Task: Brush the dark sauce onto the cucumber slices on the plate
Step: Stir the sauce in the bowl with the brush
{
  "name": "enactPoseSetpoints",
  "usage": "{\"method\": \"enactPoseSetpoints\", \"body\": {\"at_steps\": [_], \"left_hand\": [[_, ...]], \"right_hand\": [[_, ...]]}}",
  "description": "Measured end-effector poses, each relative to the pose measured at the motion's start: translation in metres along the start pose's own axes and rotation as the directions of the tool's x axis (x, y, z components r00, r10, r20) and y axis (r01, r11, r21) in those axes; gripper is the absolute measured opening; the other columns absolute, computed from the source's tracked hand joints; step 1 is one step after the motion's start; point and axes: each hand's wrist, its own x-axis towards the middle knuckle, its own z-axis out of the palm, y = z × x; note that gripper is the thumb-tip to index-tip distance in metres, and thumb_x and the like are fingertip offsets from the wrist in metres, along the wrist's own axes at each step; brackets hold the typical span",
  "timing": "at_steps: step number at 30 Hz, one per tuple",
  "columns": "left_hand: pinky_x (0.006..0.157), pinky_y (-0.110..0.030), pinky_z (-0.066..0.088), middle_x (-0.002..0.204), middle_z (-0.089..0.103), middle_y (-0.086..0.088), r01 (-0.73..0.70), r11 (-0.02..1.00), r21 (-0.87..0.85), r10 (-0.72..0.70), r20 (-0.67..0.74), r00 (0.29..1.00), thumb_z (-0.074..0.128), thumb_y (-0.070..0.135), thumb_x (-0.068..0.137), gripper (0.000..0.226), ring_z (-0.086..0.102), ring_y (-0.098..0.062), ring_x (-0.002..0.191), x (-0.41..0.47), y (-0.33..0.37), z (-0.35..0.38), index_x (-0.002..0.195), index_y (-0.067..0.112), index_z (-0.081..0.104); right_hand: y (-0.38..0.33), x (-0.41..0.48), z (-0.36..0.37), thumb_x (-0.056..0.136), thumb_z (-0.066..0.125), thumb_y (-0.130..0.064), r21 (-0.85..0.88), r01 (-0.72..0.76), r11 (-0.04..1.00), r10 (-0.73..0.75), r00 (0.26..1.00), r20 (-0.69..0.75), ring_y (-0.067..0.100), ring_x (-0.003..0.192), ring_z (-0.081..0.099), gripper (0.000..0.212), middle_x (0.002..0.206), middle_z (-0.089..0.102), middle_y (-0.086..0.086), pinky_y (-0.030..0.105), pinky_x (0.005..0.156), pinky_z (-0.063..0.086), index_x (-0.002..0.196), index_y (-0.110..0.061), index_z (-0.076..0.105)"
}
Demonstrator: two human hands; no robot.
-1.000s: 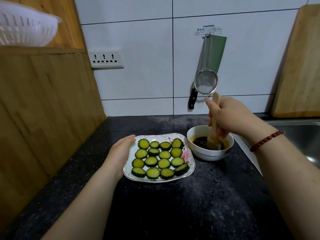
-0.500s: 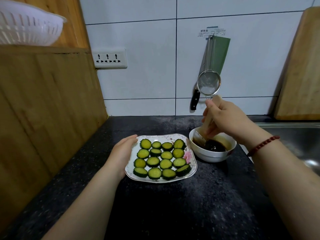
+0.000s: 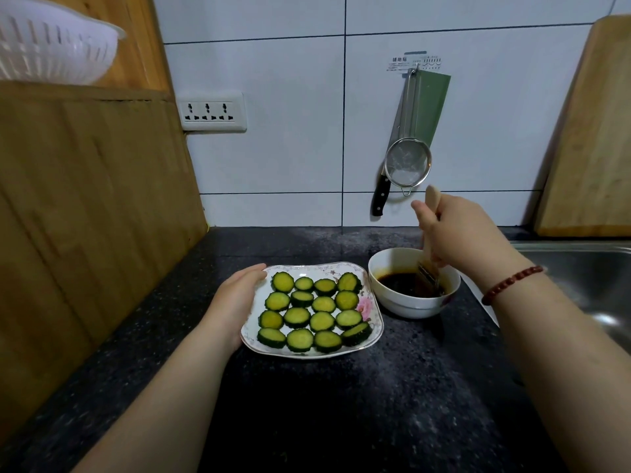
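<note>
We see the brush [image 3: 429, 275] standing almost upright in the bowl [image 3: 409, 307], its long axis running 12 to 6 o'clock: the pale wooden handle points up to 12, and the bristle end points down to 6, dipped in the dark sauce [image 3: 394, 284] a little to the 3 o'clock side of the bowl's middle. The right hand [image 3: 461, 233] grips the handle from the 3 o'clock side, fingers curled round it, with the handle tip showing above the thumb. Half a second ago the brush leaned, with its bristles against the bowl's rim at 9 o'clock; now it has swung upright and further into the sauce. The bowl sits touching or just beside the plate [image 3: 372, 327], at about 2 o'clock from it. On the plate the cucumber slices [image 3: 309, 310] lie in four rows, as before, and look unsauced. The left hand [image 3: 235, 302] rests along the plate's edge at 9 o'clock, fingers loosely extended and gripping nothing, unchanged from earlier. All of it stands on a dark speckled countertop [image 3: 341, 404]. On the tiled wall at 12 o'clock hang a strainer [image 3: 408, 163] and a cleaver [image 3: 435, 104].
</note>
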Motion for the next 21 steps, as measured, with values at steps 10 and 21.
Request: {"method": "enactPoseSetpoints", "body": {"at_steps": [10,21], "left_hand": [[0.101,-0.051,0.056,0.123,0.072,-0.010,0.009,1.000,0.006,-0.009,-0.002,1.000,0.059,0.018,0.100,0.029,0.071,-0.032,0.109,-0.001,0.001,0.000,0.126,0.024,0.070],[0.101,-0.051,0.056,0.121,0.072,-0.010,0.011,1.000,0.001,-0.011,0.006,1.000,0.059,0.018,0.100,0.029,0.071,-0.032,0.109,-0.002,0.002,0.000,0.127,0.023,0.069]], "right_hand": [[-0.005,-0.002,0.000,0.102,0.052,-0.040,0.368,-0.092,0.925,0.043,0.989,0.138,0.026,0.057,0.075,0.036,0.073,0.075,0.011,0.044,0.068,0.065,0.093,-0.009,0.067],[-0.012,-0.003,-0.006,0.103,0.048,-0.041,0.275,-0.032,0.961,0.036,0.999,-0.007,0.029,0.060,0.073,0.039,0.078,0.074,0.009,0.043,0.073,0.061,0.092,-0.008,0.065]]}}
